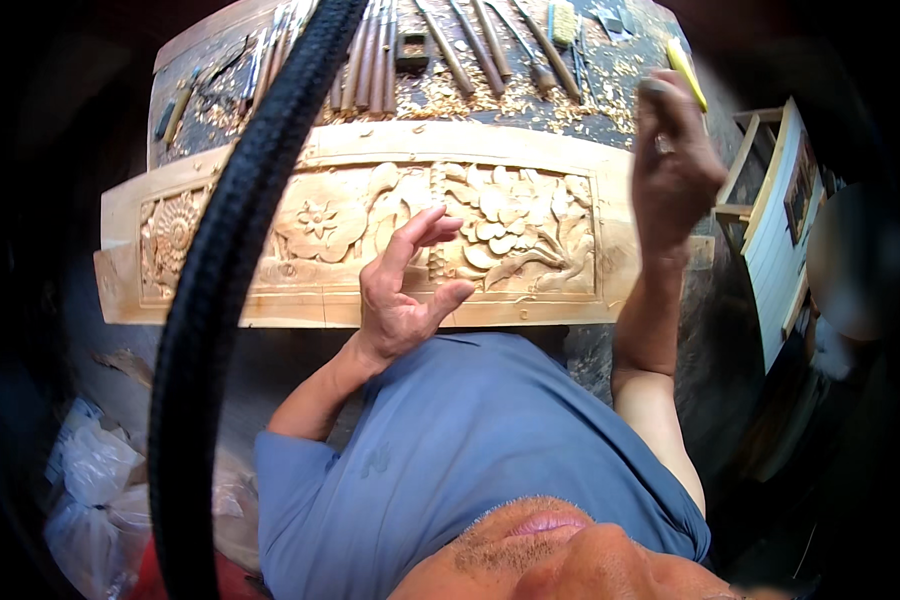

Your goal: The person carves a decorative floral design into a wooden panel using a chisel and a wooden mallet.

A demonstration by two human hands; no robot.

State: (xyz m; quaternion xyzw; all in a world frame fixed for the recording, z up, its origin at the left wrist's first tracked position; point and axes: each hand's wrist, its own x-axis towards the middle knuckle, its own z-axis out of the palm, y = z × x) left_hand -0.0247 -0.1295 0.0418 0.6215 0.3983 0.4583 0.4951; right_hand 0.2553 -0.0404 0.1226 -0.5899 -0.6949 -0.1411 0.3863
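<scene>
"Lying square in the middle of the view, how does the carved panel point(348, 235) look?"

"Pale, bare wood, cut in relief inside a plain border. A round rosette point(170, 236) sits at nine o'clock, a star-shaped flower point(317, 218) slightly nine-ward of centre, a layered blossom point(495, 220) with leaves at three."

"Count things for me."

"One panel, two hands. Beyond the panel's far edge, five brown-handled tools point(478, 45) fan out toward one o'clock, beside one small black frame point(412, 38) near twelve. More handles point(366, 65) crowd together at twelve, too overlapped to count. One brush point(563, 24) lies between one and two, one yellow object point(685, 74) at two. Wood shavings point(435, 95) litter that side, past counting."

"And the hands?"

"The left hand point(395, 285) comes in from six o'clock, thumb and fingers spread over the carving, grasping nothing; I can't tell whether it touches. The right hand point(678, 170) is raised at half past two, forearm nearly upright, fingers curled. It's blurred, so I can't tell whether it grips anything."
</scene>
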